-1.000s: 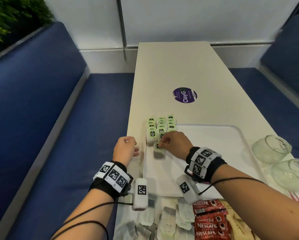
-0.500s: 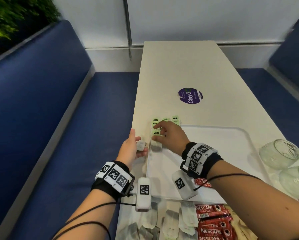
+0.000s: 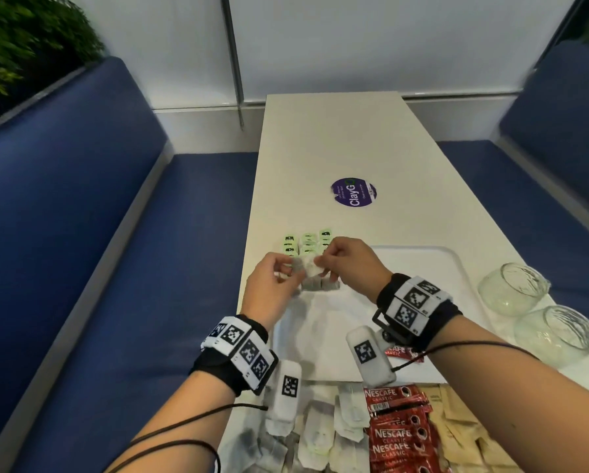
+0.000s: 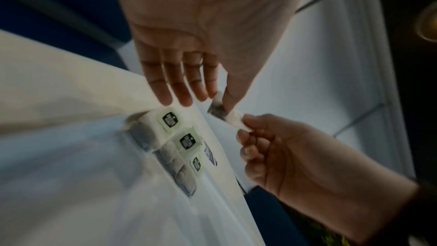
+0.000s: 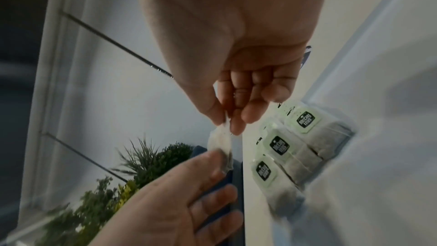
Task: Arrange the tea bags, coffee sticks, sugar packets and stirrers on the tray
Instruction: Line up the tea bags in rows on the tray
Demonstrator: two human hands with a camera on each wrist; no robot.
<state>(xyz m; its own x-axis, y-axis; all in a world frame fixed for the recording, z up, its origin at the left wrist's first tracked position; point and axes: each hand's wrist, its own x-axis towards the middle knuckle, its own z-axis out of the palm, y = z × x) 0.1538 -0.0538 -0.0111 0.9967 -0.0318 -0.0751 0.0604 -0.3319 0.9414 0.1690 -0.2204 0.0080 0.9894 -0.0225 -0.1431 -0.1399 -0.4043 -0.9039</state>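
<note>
A: Your left hand (image 3: pixel 272 285) and right hand (image 3: pixel 351 264) meet in the middle of the head view, raised above the upper left corner of the tray (image 3: pixel 422 288). Both pinch one tea bag (image 3: pixel 308 268) between them.

B: How exactly do I hold it?

A: In the left wrist view your left thumb and forefinger pinch one end of the tea bag (image 4: pixel 222 108), the other fingers straight; your right hand (image 4: pixel 272 147) nips the other end, fingers curled. The right wrist view shows the same pinch from the far side.

B: Where are the edges?

A: The rows of tea bags (image 3: pixel 308 244) lie just beyond your hands, their green tags overlapping the tray's upper rim onto the worktop (image 3: pixel 337 138). The worktop's left edge runs just left of your left hand, with a blue bench (image 3: pixel 115 268) below it. The tray's middle and right side lie bare. Two glass bowls (image 3: pixel 538 312) sit at the right of the frame, just off the tray's right rim.

B: And the rest?

A: Only the head view shows it: loose tea bags (image 3: pixel 317 435), red coffee sticks (image 3: pixel 398 428) and brown sugar packets (image 3: pixel 463 431) along the bottom edge, one coffee stick (image 3: pixel 397 351) on the tray under your right wrist. Only the wrist views show the tags' print clearly.
</note>
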